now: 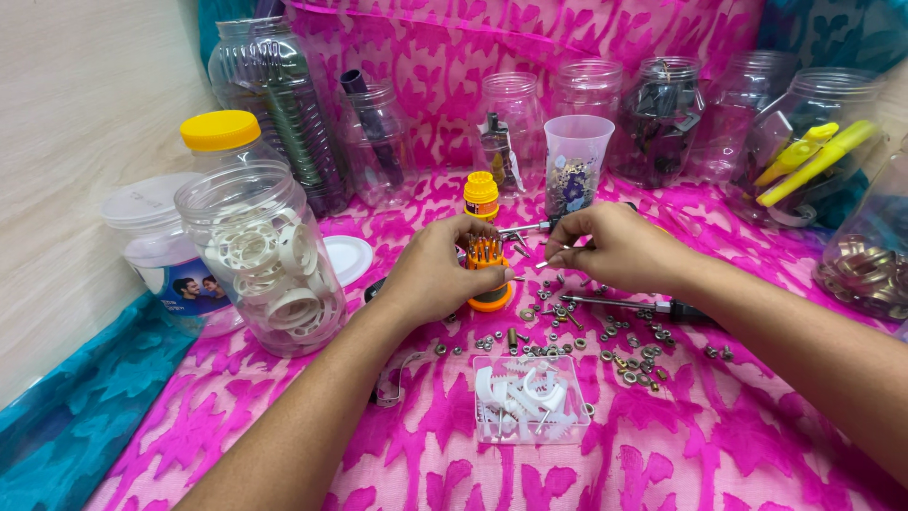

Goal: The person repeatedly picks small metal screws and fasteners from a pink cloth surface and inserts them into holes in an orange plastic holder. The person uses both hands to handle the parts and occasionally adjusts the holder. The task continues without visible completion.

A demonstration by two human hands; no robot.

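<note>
I see two bare hands over the pink patterned cloth surface. My left hand has its fingers curled around one orange round bit holder standing upright at the middle of the surface, its rack of bits poking out above the fingers. My right hand pinches one thin metal bit between thumb and forefinger, just beside the holder's top. One orange cap stands behind the holder. One clear flat plastic box of white clips lies nearer me, and loose metal nuts, too many to count, are scattered between it and the hands. One black-handled screwdriver lies under the right wrist. One clear jar of white rings stands to the left, one yellow-lidded jar behind it.
</note>
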